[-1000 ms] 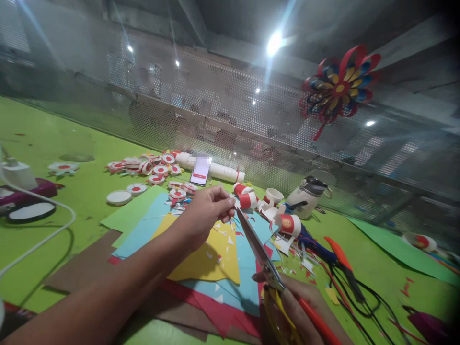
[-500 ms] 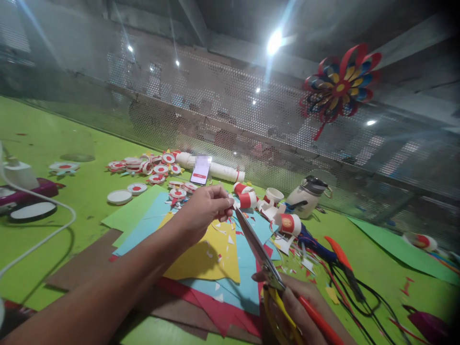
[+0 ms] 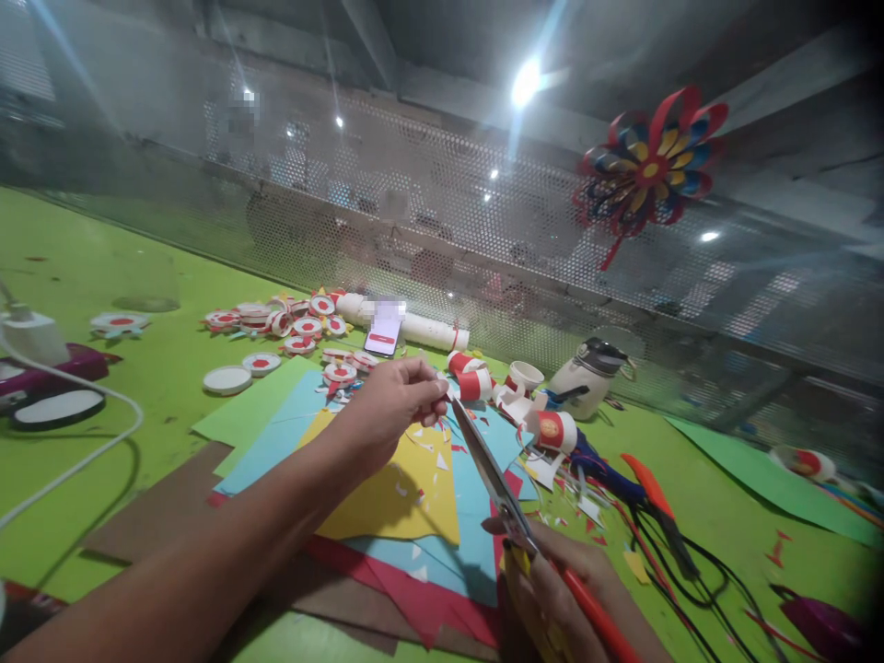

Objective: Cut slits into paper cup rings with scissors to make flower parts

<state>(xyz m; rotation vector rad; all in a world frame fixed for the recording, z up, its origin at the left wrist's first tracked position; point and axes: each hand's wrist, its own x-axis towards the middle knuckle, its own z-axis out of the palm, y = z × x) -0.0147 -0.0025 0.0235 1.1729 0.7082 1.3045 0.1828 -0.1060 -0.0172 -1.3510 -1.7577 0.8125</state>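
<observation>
The left hand (image 3: 393,405) reaches forward over the sheets of coloured paper, its thumb and fingertips pinched together on a small white paper piece (image 3: 442,382) that is mostly hidden behind them. The right hand (image 3: 559,599) sits low at the bottom edge, fingers closed through the yellow-and-red handles of a pair of scissors (image 3: 494,479). The blades slant up and away from it, and their tips meet the paper piece just beside the left fingertips — whether the blades are parted or shut cannot be told.

Below both hands lies a yellow sheet (image 3: 407,493) on top of blue sheets (image 3: 470,543) and red sheets (image 3: 414,599), strewn with small offcuts, all on a green table (image 3: 172,368). Further back are red-and-white paper discs (image 3: 290,322), a phone (image 3: 384,330) propped against a white roll (image 3: 428,330), red-banded paper cups (image 3: 552,428) and a white kettle (image 3: 587,382). A paper pinwheel (image 3: 645,170) hangs on the perforated screen.
</observation>
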